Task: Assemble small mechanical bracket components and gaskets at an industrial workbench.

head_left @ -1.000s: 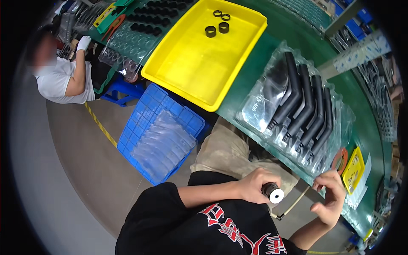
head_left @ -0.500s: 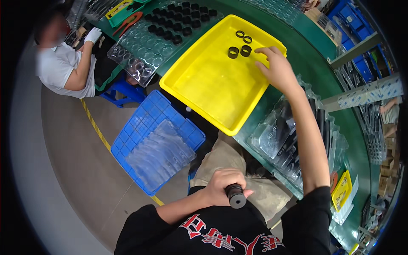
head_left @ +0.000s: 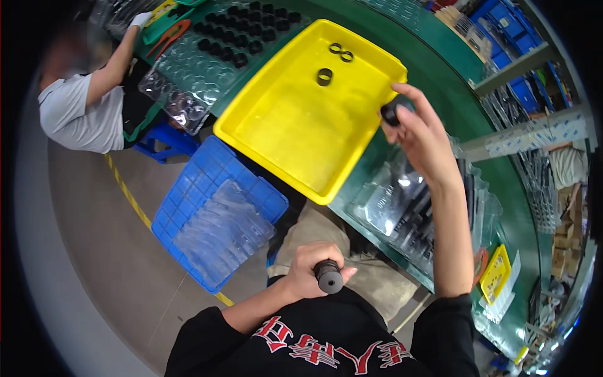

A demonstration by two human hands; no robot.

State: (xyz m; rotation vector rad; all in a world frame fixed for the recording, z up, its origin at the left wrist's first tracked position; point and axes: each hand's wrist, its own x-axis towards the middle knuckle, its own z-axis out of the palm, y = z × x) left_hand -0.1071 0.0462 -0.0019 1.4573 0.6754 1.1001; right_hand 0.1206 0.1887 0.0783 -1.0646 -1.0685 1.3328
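Observation:
My left hand (head_left: 309, 267) is wrapped round a black cylindrical part (head_left: 330, 279) in front of my body; its round end with a small hole in the middle points toward me. Between the fingers of my right hand (head_left: 424, 141) is a black ring (head_left: 392, 111), held just past the right edge of the yellow tray (head_left: 276, 162). Inside the tray lie one wider black ring (head_left: 324, 77) and two thin black rings, a left one (head_left: 335, 48) and a right one (head_left: 346, 56) that touch or nearly touch. My left fingers hide much of the cylinder.
On the green bench, a clear blister tray (head_left: 191, 78) with black rings (head_left: 242, 41) is at the left. Black parts in clear packs (head_left: 408, 207) lie under my right forearm. A blue crate (head_left: 169, 220) bears clear plastic trays (head_left: 220, 223). A co-worker (head_left: 78, 113) sits at the far left.
My right hand has taken one of the two wider rings out of the yellow tray and moved toward me. The left hand still grips the cylinder. The co-worker's gloved hand has reached farther forward.

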